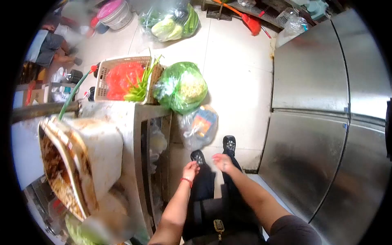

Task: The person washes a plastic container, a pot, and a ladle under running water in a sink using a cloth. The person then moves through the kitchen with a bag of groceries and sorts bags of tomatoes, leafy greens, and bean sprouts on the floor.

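My left hand (190, 170), with a red bracelet (187, 181) at its wrist, is in front of my body with its fingers curled; I see nothing in it. To its right, my right hand (222, 162) has its fingers partly spread towards the left, and no object shows in it. Both hands hang above my dark shoes (230, 143) and touch nothing visible. Nearest ahead of them on the floor lies a clear plastic bag (196, 136) with a dark, orange-labelled package inside. Behind that is a green plastic bag (181, 87) of vegetables.
At left, a worktable (130, 112) bears a stained white bucket (104, 151) and a basket (100, 83) with a red bag and green stalks. Steel cabinet doors (310, 69) line the right. Further off are bagged vegetables (169, 28), a lidded bucket (116, 18) and a person (51, 47).
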Action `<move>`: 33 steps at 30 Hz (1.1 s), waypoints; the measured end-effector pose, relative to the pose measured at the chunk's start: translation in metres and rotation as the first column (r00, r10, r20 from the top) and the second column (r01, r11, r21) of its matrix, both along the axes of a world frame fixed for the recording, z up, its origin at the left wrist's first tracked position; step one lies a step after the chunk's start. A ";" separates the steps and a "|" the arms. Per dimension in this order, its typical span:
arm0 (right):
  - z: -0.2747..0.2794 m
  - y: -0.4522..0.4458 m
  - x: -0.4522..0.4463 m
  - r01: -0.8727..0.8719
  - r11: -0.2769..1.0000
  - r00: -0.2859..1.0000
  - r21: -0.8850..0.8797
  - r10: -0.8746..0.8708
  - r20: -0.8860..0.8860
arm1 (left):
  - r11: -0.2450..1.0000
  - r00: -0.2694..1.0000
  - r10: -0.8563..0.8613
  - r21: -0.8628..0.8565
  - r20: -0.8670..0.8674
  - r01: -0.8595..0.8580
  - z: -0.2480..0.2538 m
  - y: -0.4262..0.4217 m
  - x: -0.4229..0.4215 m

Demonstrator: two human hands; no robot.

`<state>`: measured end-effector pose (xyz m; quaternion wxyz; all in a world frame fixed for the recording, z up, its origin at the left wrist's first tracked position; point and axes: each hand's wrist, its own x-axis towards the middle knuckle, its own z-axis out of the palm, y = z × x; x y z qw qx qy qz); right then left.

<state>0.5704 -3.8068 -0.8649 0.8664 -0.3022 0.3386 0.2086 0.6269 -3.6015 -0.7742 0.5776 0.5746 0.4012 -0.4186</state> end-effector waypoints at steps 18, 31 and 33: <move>-0.080 0.006 0.133 -0.565 0.283 0.695 -0.775 0.670 -0.261 | 0.972 0.966 0.234 -0.028 0.107 -0.233 -0.117 -0.103 0.033; 0.089 -0.283 0.211 -0.623 0.293 0.741 -0.726 0.519 -0.426 | 0.946 0.969 0.079 0.288 0.235 -0.147 -0.049 -0.059 0.094; 0.084 -0.318 0.227 -0.476 0.508 0.875 -0.718 0.355 -0.329 | 0.947 0.942 0.070 0.276 0.329 -0.166 -0.071 -0.068 0.118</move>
